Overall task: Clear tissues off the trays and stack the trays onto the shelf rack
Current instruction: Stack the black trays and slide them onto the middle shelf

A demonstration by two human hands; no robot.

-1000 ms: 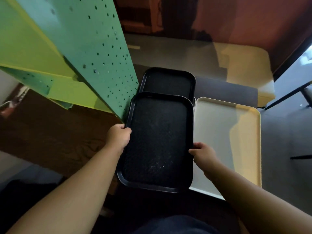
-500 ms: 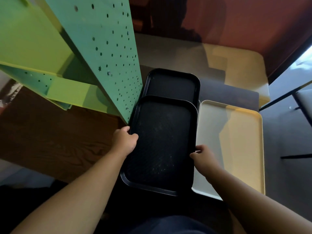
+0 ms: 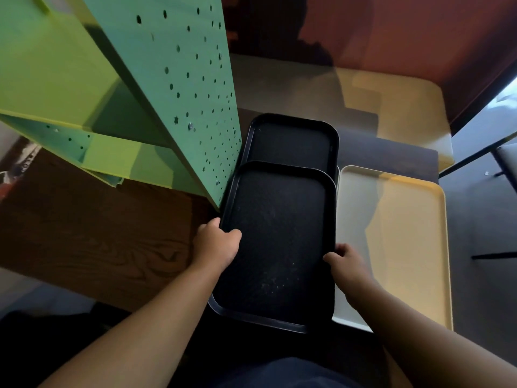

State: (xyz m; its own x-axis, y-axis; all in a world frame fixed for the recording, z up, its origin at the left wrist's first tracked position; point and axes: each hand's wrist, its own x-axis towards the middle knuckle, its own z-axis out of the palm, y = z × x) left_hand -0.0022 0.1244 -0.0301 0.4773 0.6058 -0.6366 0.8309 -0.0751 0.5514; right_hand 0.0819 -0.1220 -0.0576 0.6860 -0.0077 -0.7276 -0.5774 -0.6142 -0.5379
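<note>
I hold a black tray (image 3: 279, 233) by its two long sides. My left hand (image 3: 216, 243) grips the left rim with the thumb over the edge. My right hand (image 3: 345, 260) grips the right rim. The tray's far end overlaps a second black tray (image 3: 292, 141) lying behind it. A cream tray (image 3: 397, 239) lies flat to the right, its surface bare. The green perforated shelf rack (image 3: 179, 88) rises at the upper left, its side panel close to the held tray's left corner. No tissues show on any tray.
A brown wooden table (image 3: 84, 225) lies under the rack at the left. A dark table surface (image 3: 397, 155) carries the trays. A pale yellow bench seat (image 3: 405, 107) stands behind it, and a black table frame (image 3: 481, 158) crosses the far right.
The held black tray has shifted slightly forward and right with both hands on it. My left thumb now lies further over the rim. The view has drawn closer to the rack.
</note>
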